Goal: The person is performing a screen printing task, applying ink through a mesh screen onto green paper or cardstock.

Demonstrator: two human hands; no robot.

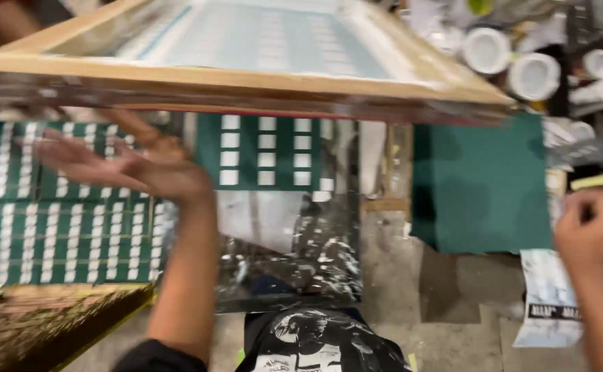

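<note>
A wooden printing screen frame [246, 79] is tilted up across the top of the view. Under it lies a green sheet with rows of white rectangles [267, 151]. My left hand [129, 165] reaches forward with fingers spread, over a stack of similar green printed sheets [53, 234] at the left. It holds nothing that I can see. My right hand [591, 224] is at the right edge, fingers closed; a thin yellow-green strip [601, 180] shows just above it, and the blur hides whether the hand grips it.
A plain dark green sheet [481, 186] lies right of centre. White tubs [532, 76] stand at the back right. An ink-stained black surface [308, 262] sits in front of me. Printed paper [549, 303] lies at the lower right, and a glittery gold sheet [33, 324] at the lower left.
</note>
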